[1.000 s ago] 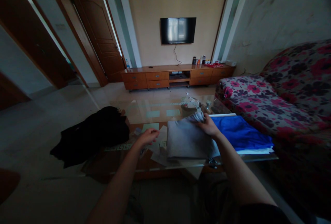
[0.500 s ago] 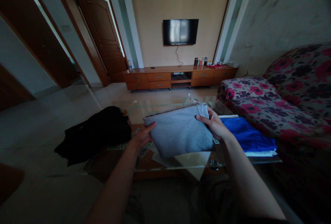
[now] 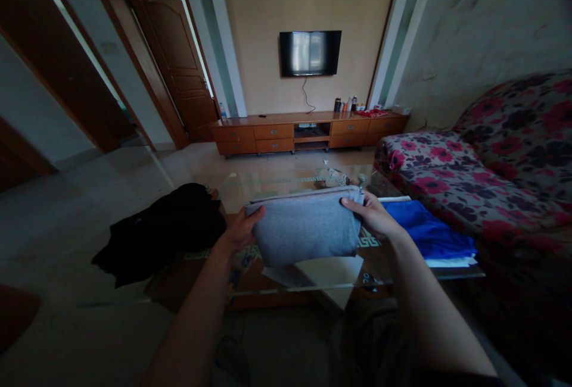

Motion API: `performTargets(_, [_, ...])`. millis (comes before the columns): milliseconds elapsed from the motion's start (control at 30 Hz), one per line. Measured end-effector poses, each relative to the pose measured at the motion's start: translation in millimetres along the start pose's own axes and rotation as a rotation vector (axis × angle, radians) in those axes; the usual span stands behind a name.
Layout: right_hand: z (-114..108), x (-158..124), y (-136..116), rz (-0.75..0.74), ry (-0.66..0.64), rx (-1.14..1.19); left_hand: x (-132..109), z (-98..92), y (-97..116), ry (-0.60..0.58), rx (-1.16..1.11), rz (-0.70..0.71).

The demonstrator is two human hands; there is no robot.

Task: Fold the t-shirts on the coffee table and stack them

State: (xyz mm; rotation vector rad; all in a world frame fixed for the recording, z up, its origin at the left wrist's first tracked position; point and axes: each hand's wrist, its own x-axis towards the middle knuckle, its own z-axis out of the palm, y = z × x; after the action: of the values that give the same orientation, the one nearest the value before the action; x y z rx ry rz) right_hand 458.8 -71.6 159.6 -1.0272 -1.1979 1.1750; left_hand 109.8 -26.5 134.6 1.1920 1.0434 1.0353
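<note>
A folded grey garment (image 3: 308, 226) hangs between my two hands, above the glass tabletop. My left hand (image 3: 243, 229) grips its upper left corner, thumb on the near face and fingers behind. At the upper right corner, my right hand (image 3: 373, 214) pinches it the same way. What kind of garment it is does not show. To the right, a blue folded cloth (image 3: 426, 232) lies on top of white cloth on the table. A heap of black clothing (image 3: 165, 229) rests at the table's left end.
The glass table (image 3: 201, 277) has a patterned border, with papers on a shelf beneath. A flowered sofa (image 3: 465, 178) stands close on the right. Beyond are a low wooden cabinet (image 3: 272, 132) with bottles and cans, and a wall television (image 3: 310, 53).
The grey garment's top edge has levelled out, its right side coming down. Its lower edge has risen slightly. Both hands keep their hold on the corners.
</note>
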Motion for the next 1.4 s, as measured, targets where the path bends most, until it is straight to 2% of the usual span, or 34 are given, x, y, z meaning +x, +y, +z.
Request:
performTargets(167, [-3,-1,-5,-0.022,-0.010,0.054,-4,-2.2,6,-0.102,-0.139,0.129])
performTargets(300, [0,-2,-5,0.027,0.028,0.108,-6,-2.9,8,-0.209,-0.233,0.097])
performTargets(400, [1,-2,-1,0.080,0.044,0.123,-6,-5.4,7,-0.218,-0.234,0.044])
performTargets(500, [0,-2,1,0.108,0.039,0.119,-8,-8.5,9,-0.252,-0.172,0.053])
performTargets(600, [-1,-5,-2,0.103,0.049,0.109,-9,-10.8,12,-0.297,-0.047,0.132])
performTargets(733, [-4,-8,-9,0.093,0.068,0.099,-7,-12.0,15,-0.228,0.198,0.262])
performTargets(800, [-5,-9,-14,0.097,0.077,0.084,-7,-11.2,19,-0.235,0.310,0.319])
performTargets(1033, [-10,-23,-44,0.051,0.092,-0.036,-23,0.7,42,-0.409,0.745,0.324])
performTargets(1200, [-11,-31,-57,0.001,0.085,-0.121,-31,12.6,53,-0.478,1.020,0.415])
performTargets(1333, [-5,-31,-56,0.005,0.077,-0.109,-36,19.8,59,-0.415,1.169,0.503])
performTargets(1400, [-3,-31,-57,0.008,0.090,-0.093,-37,21.8,58,-0.405,1.181,0.499])
